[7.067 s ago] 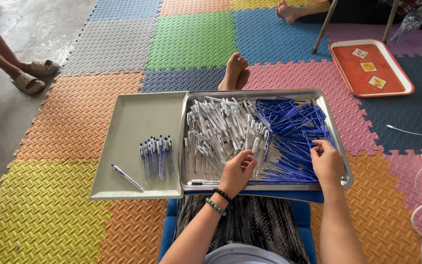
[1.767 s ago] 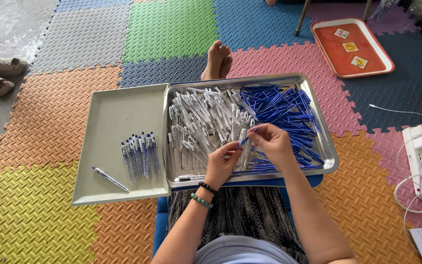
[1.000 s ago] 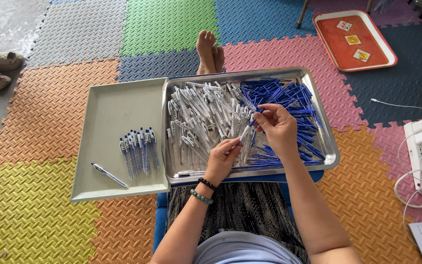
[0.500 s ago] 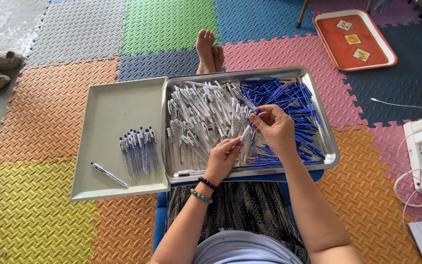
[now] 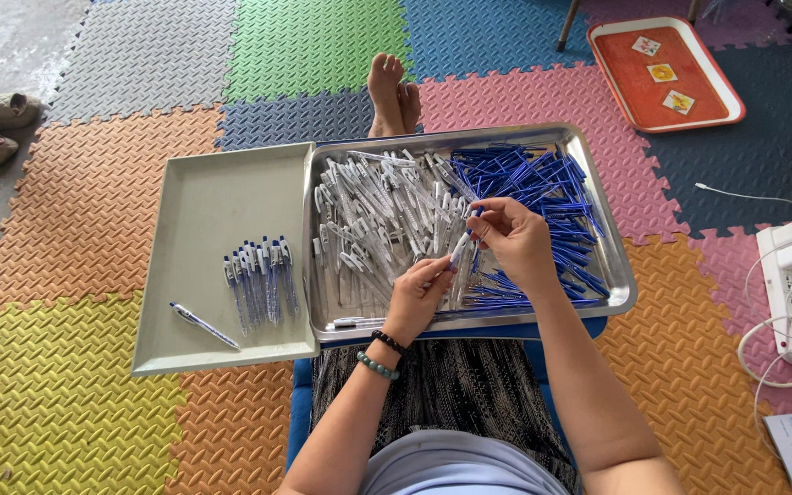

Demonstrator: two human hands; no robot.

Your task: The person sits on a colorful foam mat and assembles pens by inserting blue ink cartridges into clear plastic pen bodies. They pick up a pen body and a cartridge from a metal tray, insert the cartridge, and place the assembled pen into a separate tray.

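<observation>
Pen barrel (image 5: 462, 246), clear with a blue tip, sits between both hands above the steel tray (image 5: 618, 275). Far to the left of the left hand (image 5: 419, 293), a grey tray (image 5: 203, 202) carries a row of finished pens (image 5: 260, 286) and one loose pen (image 5: 203, 324). Just left of that hand lies the heap of clear barrels (image 5: 373, 215). The left hand pinches the barrel's lower end with curled fingers; the right hand (image 5: 515, 240) grips its upper end. Right of it lie blue refills (image 5: 552, 197).
</observation>
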